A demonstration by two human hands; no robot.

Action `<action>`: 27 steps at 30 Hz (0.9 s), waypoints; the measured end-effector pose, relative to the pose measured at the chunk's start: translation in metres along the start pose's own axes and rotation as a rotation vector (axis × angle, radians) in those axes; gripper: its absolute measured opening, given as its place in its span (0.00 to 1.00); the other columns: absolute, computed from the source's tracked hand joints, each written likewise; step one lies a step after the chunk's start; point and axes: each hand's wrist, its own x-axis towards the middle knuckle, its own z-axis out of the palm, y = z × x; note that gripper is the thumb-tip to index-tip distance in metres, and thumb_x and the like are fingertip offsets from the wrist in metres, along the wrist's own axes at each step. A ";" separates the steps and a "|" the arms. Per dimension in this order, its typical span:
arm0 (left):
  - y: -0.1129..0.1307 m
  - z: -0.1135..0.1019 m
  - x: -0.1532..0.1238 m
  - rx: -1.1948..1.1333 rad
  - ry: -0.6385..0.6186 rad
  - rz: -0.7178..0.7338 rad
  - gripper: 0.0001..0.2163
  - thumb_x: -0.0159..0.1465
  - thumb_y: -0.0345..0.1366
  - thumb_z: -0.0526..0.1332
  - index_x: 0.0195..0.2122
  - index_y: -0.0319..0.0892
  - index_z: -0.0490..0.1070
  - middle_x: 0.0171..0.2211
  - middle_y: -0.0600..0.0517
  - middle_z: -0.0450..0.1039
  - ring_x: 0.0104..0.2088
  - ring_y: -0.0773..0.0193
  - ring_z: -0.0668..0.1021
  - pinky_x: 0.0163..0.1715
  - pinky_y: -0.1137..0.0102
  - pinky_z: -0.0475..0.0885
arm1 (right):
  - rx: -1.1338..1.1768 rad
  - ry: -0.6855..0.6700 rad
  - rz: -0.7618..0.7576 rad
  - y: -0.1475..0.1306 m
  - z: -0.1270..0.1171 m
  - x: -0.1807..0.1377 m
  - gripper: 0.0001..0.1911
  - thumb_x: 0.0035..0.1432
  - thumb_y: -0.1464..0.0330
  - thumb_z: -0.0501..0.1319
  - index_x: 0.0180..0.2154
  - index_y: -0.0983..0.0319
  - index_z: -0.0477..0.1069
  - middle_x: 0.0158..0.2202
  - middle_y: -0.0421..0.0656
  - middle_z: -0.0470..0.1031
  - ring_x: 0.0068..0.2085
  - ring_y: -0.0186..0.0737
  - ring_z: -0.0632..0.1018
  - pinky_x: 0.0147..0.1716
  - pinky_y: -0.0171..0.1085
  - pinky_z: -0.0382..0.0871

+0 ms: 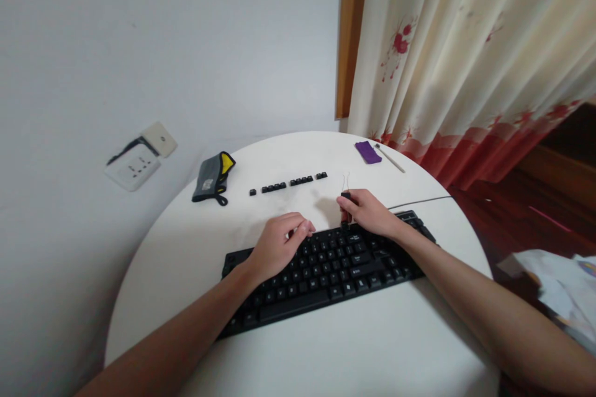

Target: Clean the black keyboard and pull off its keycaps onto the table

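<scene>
A black keyboard (321, 270) lies at a slant across the near half of the white round table. My right hand (367, 211) pinches a keycap puller (345, 197) by its dark handle. Two thin wires of the puller point up, and its lower end meets the top row of keys near the keyboard's back edge. Resting over the left-middle keys, my left hand (282, 242) has its fingers curled in and the thumb against them; whether anything is in them is hidden. Beyond the hands, several loose black keycaps (302, 180) stand in a spaced row.
A grey and yellow cloth (212, 177) sits folded at the table's left edge. A purple cloth (367, 152) and a thin brush (390, 158) lie at the back right. A cable (421, 201) runs to the right edge. Wall and curtain (433, 74) border the table (172, 273).
</scene>
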 end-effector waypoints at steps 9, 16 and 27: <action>0.001 0.003 -0.001 -0.006 0.008 -0.017 0.12 0.60 0.37 0.68 0.43 0.43 0.72 0.39 0.52 0.76 0.39 0.63 0.77 0.40 0.69 0.72 | 0.330 0.197 -0.137 -0.035 0.044 -0.028 0.13 0.64 0.62 0.57 0.31 0.63 0.72 0.28 0.40 0.75 0.31 0.35 0.74 0.32 0.33 0.67; 0.002 0.005 -0.002 -0.003 0.032 0.023 0.09 0.61 0.31 0.66 0.43 0.42 0.72 0.38 0.52 0.77 0.35 0.66 0.77 0.38 0.71 0.73 | 0.366 0.256 -0.076 -0.030 0.051 -0.026 0.14 0.64 0.61 0.58 0.30 0.63 0.73 0.27 0.40 0.75 0.29 0.35 0.73 0.30 0.33 0.67; 0.000 0.003 -0.002 0.009 0.038 0.165 0.08 0.64 0.31 0.63 0.44 0.43 0.75 0.41 0.49 0.77 0.39 0.64 0.77 0.41 0.69 0.74 | 0.388 0.202 0.025 -0.024 0.056 -0.025 0.18 0.63 0.56 0.57 0.30 0.63 0.71 0.27 0.42 0.75 0.27 0.36 0.75 0.26 0.34 0.70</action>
